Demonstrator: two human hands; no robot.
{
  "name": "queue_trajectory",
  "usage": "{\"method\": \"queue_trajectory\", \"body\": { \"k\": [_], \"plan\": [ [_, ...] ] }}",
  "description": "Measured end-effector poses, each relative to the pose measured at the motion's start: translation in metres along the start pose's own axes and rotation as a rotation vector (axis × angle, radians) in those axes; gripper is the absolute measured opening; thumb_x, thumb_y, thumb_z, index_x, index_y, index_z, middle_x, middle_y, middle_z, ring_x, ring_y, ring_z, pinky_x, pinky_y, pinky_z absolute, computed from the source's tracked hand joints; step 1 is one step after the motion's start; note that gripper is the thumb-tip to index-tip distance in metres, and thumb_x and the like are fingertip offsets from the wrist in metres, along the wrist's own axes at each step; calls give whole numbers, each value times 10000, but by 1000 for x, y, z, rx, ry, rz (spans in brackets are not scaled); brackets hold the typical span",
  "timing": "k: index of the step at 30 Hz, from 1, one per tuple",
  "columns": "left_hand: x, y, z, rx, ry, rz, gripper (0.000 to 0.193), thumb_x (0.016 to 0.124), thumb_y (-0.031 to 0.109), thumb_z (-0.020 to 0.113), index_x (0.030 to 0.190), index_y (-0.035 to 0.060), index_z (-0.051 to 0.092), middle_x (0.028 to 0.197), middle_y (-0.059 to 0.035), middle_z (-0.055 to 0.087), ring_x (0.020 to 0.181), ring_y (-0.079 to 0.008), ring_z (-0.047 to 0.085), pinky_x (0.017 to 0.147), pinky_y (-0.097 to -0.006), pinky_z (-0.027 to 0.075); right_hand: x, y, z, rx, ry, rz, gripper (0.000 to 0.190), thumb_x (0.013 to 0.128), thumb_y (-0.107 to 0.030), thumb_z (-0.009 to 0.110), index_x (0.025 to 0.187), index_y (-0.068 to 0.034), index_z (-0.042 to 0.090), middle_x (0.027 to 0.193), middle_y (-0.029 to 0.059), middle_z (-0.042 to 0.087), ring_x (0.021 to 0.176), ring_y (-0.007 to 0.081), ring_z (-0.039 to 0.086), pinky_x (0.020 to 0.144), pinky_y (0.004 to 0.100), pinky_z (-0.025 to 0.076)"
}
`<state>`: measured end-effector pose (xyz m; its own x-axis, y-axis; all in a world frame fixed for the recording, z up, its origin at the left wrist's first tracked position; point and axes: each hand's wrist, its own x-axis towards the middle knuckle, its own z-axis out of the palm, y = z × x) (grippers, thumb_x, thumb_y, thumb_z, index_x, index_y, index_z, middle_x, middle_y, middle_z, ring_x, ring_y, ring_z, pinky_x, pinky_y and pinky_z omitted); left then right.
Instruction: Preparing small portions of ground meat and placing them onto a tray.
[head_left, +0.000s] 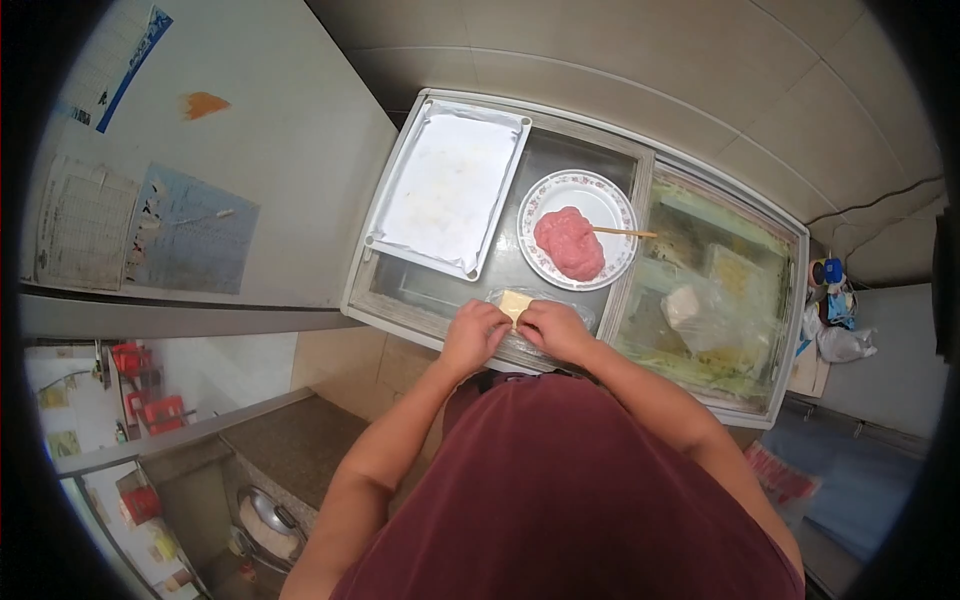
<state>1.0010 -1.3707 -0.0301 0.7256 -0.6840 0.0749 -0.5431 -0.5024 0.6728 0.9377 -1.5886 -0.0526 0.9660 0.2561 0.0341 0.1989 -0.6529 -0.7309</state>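
Observation:
My left hand (478, 334) and my right hand (553, 328) meet at the near edge of a stack of pale yellow square wrappers (514, 302), pinching its near corners. The stack lies on clear plastic film (576, 309) on the glass lid of a chest freezer. Beyond my hands stands a round plate (592, 189) with a patterned rim. A lump of pink minced meat (568, 244) is on it, and a thin wooden stick (626, 232) runs from the meat over the plate's right rim. What my fingertips cover is hidden.
A white tray (524, 135) lined with white paper lies on the lid's far left. Under the right glass, a bag with a white block (681, 306) shows inside the freezer. A large pale cabinet (300, 187) stands at left, and a tiled wall (600, 45) runs behind.

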Motion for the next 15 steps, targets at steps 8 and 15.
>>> {"method": "queue_trajectory", "body": {
  "k": [8,15],
  "plan": [
    [1,-2,5,-91,85,-107,154,864,55,766,1018,44,767,953,-126,741,970,-358,665,878,-457,538,-5,10,-2,117,33,65,143,931,-205,696,958,-81,761,944,126,720,883,368,702,792,473,562],
    [0,-4,9,-76,100,-67,177,864,48,763,1039,34,751,952,-132,739,973,-364,667,874,-459,535,3,-10,-9,106,23,119,213,897,-284,739,927,-73,749,918,130,717,868,346,713,761,462,561]
  ]
}}
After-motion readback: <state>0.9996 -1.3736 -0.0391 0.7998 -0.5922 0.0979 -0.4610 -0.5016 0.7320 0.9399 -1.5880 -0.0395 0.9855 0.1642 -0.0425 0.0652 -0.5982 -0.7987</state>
